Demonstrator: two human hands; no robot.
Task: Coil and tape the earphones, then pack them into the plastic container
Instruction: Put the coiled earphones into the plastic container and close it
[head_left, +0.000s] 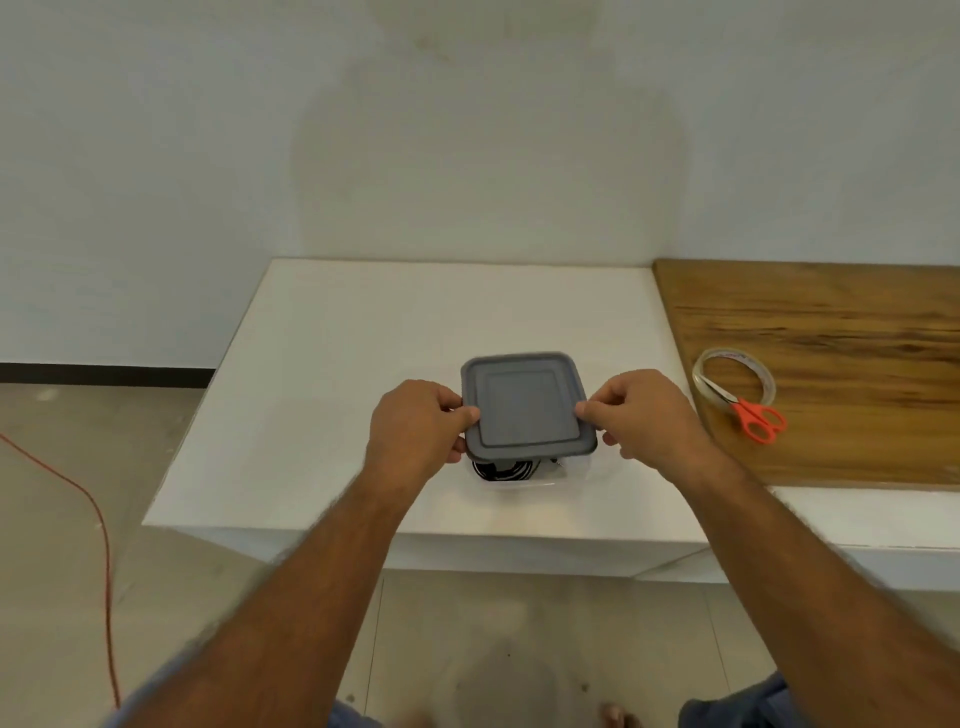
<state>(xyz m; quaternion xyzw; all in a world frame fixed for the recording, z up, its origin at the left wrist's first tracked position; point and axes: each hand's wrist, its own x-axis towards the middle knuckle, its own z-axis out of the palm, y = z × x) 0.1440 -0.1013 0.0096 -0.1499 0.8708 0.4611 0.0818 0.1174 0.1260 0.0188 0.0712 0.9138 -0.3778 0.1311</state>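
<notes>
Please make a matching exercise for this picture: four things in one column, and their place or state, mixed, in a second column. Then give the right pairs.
1. lid
2. earphones
3. scissors
4. tape roll

A. orange handles, lying partly across the tape roll
B. coiled inside the clear container
C. held at both sides by the left hand and right hand
D. on the wooden board

Pairs: 1-C, 2-B, 3-A, 4-D

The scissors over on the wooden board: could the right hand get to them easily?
Probably not at once: the right hand grips the grey lid. Once freed, nothing lies between it and the scissors.
</notes>
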